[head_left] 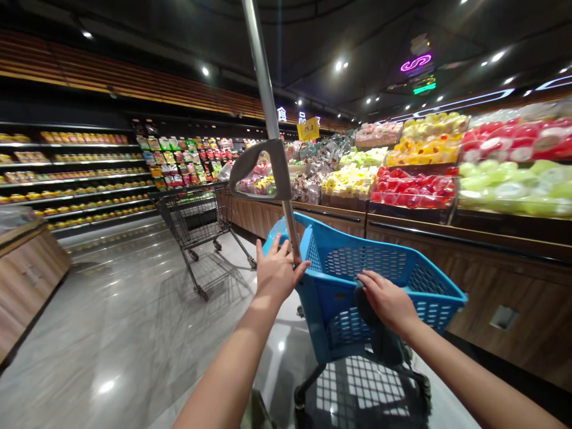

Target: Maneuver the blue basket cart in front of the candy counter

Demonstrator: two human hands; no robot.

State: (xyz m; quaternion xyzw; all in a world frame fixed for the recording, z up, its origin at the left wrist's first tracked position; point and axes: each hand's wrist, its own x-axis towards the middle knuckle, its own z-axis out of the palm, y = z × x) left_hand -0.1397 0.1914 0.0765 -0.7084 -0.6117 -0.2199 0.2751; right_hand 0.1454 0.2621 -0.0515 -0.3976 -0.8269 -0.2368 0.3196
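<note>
A blue plastic shopping cart [370,256] with perforated basket walls stands in front of me, slightly turned. A metal pole [266,77] with a grey loop [279,170] rises from its left end. My left hand [277,271] lies over the cart's left end at the foot of the pole, its fingers spread; nothing is held in it. Fingers of my right hand [388,301] curl over the dark grey handle [369,307] on the cart's near side. Below the basket is a light grid rack [357,381].
A black wire cart [201,220] stands ahead on the left. Along the right runs a wood-fronted display [513,268] heaped with wrapped fruit [415,187]. Stocked shelves [89,173] line the back left; a wooden counter [31,268] is at the left edge. The tiled floor [120,333] is shiny.
</note>
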